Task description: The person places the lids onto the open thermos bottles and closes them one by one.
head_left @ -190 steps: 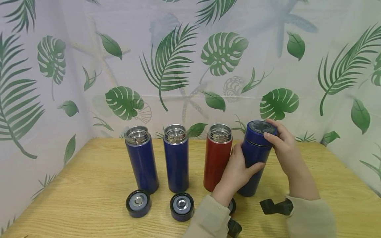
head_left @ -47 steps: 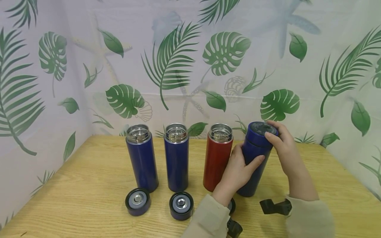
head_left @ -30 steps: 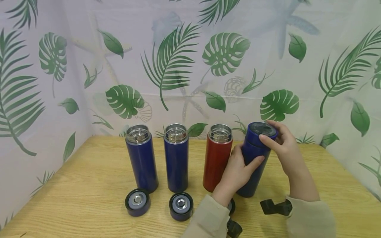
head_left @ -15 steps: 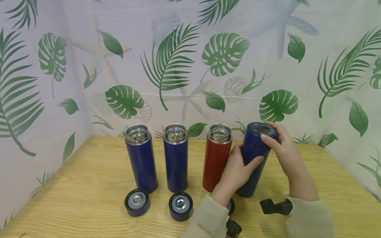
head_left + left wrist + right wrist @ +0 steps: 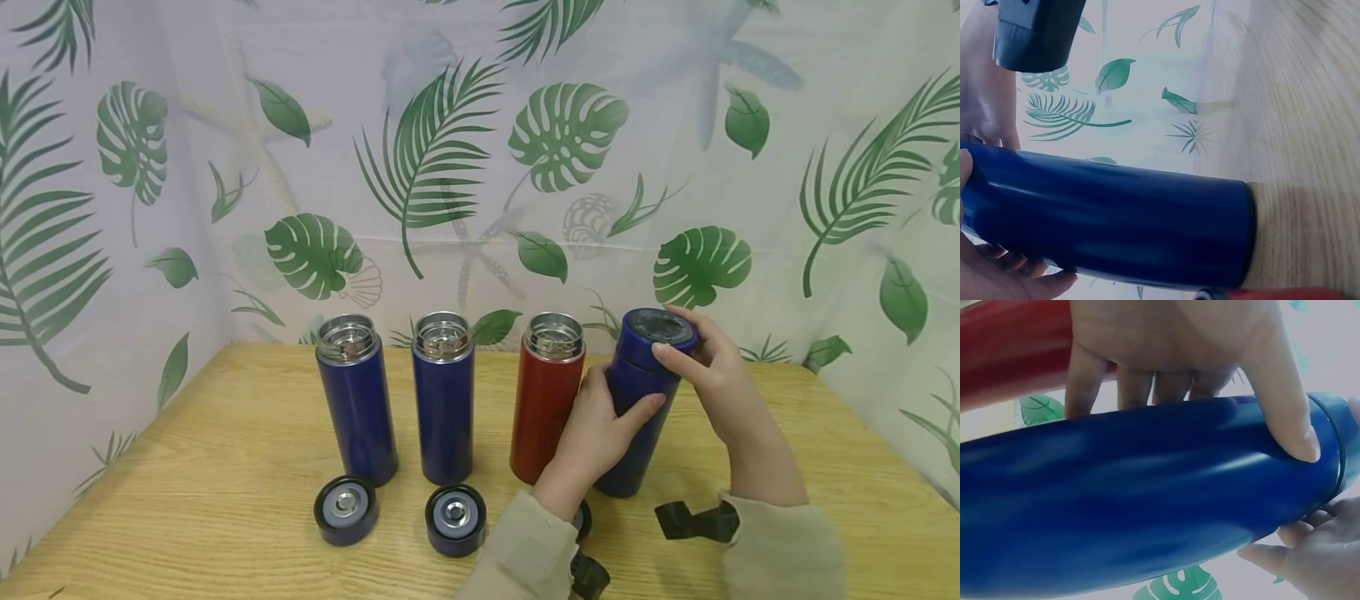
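A blue vacuum flask (image 5: 643,383) stands at the right of the table with its blue lid (image 5: 637,343) in place. My left hand (image 5: 596,433) grips the flask's body, thumb on the near side. From above right, my right hand (image 5: 712,367) grips the lid, its thumb on the near rim. In the left wrist view the flask's smooth body (image 5: 1116,219) reaches down to the wooden surface. The right wrist view has a dark seam between body and lid. Just left of my left hand stands a red flask (image 5: 538,408) without a lid, its steel neck bare.
Two lidless blue flasks, one at far left (image 5: 358,417) and another blue flask (image 5: 444,417) beside it, stand upright. Before them lie two upturned lids, the left lid (image 5: 347,510) and the middle lid (image 5: 456,521). Another dark lid (image 5: 582,521) is mostly hidden by my left wrist.
My right thumb has shifted leftward along the rim of the lid. The left hand keeps its grip, and the other flasks and lids stay where they were.
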Demonstrator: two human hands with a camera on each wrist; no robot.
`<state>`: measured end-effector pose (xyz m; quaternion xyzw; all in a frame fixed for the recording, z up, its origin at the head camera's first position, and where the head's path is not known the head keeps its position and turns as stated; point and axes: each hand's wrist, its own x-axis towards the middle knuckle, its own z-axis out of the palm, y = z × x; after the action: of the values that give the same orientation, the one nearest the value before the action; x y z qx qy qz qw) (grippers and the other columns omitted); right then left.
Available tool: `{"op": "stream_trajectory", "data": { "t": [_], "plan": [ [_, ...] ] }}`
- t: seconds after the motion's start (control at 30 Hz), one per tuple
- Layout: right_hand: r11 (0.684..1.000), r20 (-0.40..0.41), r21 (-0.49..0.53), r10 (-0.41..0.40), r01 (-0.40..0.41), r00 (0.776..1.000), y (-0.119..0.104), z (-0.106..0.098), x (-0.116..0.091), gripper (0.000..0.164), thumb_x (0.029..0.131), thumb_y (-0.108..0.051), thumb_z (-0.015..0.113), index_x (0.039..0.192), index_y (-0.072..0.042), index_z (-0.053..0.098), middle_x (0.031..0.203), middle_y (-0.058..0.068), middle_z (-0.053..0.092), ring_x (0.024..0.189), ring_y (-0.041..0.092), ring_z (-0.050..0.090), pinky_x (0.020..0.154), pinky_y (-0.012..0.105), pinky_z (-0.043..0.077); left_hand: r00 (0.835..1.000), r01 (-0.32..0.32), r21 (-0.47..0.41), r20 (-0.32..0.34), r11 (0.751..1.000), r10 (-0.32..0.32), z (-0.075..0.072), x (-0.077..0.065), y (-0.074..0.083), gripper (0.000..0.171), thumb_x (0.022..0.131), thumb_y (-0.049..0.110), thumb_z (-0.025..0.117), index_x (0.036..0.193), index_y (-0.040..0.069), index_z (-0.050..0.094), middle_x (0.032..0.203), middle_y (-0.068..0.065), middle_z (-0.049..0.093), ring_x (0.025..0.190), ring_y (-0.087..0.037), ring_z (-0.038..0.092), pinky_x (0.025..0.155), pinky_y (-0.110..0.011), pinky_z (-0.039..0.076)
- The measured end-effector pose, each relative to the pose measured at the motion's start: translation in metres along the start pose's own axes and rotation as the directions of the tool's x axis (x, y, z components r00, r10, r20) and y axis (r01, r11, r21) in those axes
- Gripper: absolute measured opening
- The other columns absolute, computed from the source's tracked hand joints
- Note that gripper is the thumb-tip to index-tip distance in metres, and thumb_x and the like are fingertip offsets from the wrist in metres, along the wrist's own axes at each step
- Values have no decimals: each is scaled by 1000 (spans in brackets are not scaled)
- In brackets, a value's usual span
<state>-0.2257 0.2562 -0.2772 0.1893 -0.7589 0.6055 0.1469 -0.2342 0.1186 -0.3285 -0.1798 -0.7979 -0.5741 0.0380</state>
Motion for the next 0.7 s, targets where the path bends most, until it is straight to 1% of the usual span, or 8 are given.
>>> {"op": "stream_trajectory", "data": {
  "t": [0.1,0.17,0.33,0.47,0.5,0.6,0.63,0.7],
  "plan": [
    [990,-43,-130,56,-61,997,-3,3,1,56,89,-13,52,136,1,25,121,13,39,99,5,46,76,12,39,1000,-2,3,-4,1000,2,0,0,0,64,80,48,58,127,11,37,117,-1,49,104,-13,50,89,-34,40],
    [980,-69,-176,78,-90,995,-5,6,2,58,88,-15,54,135,1,25,122,15,39,99,5,44,76,13,39,1000,-1,4,-5,1000,1,-1,0,0,63,80,48,58,127,11,37,117,-1,49,105,-13,50,89,-34,40],
    [967,-123,-225,95,-121,988,-6,10,3,59,86,-19,58,131,1,26,120,13,39,100,9,45,78,21,41,1000,9,12,0,1000,-9,-2,-1,1,63,80,48,58,126,11,37,118,-1,49,105,-13,50,89,-34,40],
    [968,-107,-225,91,-113,990,-5,10,2,59,88,-21,54,132,0,22,124,17,36,108,20,42,83,27,40,1000,18,9,1,1000,-18,-1,-1,2,63,79,49,58,126,11,37,117,0,48,105,-13,50,89,-34,40],
    [973,-96,-208,81,-100,992,-5,9,2,58,89,-22,51,134,0,21,126,18,34,110,21,40,84,26,39,1000,18,7,0,1000,-18,-1,-1,2,64,79,49,58,126,11,37,117,0,49,105,-13,50,89,-34,40],
    [998,-43,-56,21,-24,999,-2,6,1,51,93,-18,43,135,-1,21,126,17,30,112,20,37,85,21,35,1000,22,4,-4,1000,-21,-1,-1,3,64,79,49,59,126,11,37,116,-1,49,104,-12,50,89,-34,40],
    [1000,-29,-3,-8,8,1000,0,5,1,47,93,-16,40,135,-2,23,125,15,30,111,19,37,86,20,35,1000,22,3,-4,1000,-22,-1,-1,3,65,79,49,59,126,11,37,116,-1,49,104,-12,50,89,-34,40],
    [992,-4,108,-66,66,998,2,4,1,39,94,-10,38,131,-4,29,122,11,32,107,14,39,84,15,35,1000,25,2,-3,1000,-25,-1,-1,3,65,79,49,59,126,11,36,116,-1,49,104,-13,50,89,-35,40]
  ]
}}
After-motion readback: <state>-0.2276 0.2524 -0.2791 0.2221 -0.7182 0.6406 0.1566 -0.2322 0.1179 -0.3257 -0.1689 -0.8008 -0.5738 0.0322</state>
